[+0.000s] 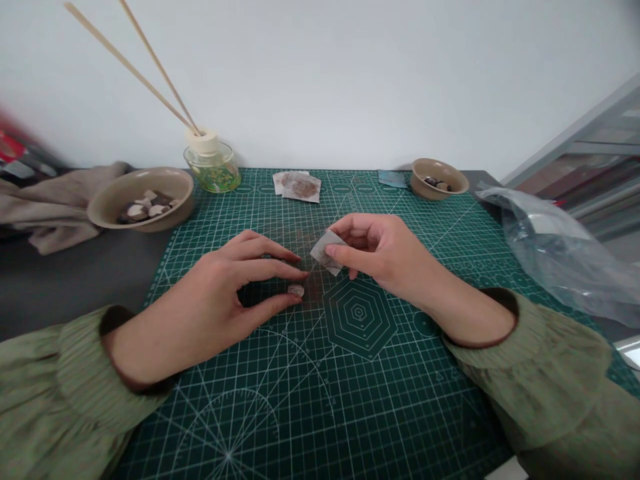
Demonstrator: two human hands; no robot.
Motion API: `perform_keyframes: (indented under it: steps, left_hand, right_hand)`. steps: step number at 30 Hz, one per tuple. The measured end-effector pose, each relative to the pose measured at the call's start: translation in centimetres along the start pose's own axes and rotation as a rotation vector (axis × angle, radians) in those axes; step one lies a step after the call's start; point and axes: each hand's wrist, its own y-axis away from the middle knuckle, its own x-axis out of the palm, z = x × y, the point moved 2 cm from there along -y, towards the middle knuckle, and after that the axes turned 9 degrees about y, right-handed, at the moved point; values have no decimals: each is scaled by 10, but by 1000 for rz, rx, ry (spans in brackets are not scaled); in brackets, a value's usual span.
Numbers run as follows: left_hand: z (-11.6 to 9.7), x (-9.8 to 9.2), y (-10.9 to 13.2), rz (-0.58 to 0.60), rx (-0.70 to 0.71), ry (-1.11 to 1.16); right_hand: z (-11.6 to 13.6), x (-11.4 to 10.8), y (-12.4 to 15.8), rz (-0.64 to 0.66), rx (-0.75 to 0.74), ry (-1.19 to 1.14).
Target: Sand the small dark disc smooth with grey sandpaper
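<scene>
My right hand (375,250) pinches a small whitish square of paper (329,253) with a dark smudge between thumb and fingers. It is held tilted near the middle of the green cutting mat (400,400). To its left, my left hand (240,280) has its thumb and fingers spread apart. Between the left thumb and index finger is a small round patterned disc (295,290); it looks clear or silvery, and whether the thumb touches it I cannot tell. Further back on the mat lie thin whitish squares with brown stains (303,187), overlapping.
A tan bowl (140,183) with brown and cream pieces stands left, beside a beige cloth (55,200). Behind are a reed diffuser (213,167) and a pale blue packet (392,178). A smaller bowl (440,170) with dark pieces and a clear plastic bag (560,247) lie right.
</scene>
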Motion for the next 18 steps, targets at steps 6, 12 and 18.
perform_keyframes:
  steps: [6,12,18]
  left_hand:
    - [-1,1,2,1,-68,28]
    - [-5,-8,0,113,-21,78]
    - [-1,-10,-1,136,10,-14]
  right_hand:
    - [3,-1,1,-6,-51,47]
    - [2,-2,2,-21,-70,85]
    - [2,-2,1,-28,-71,82]
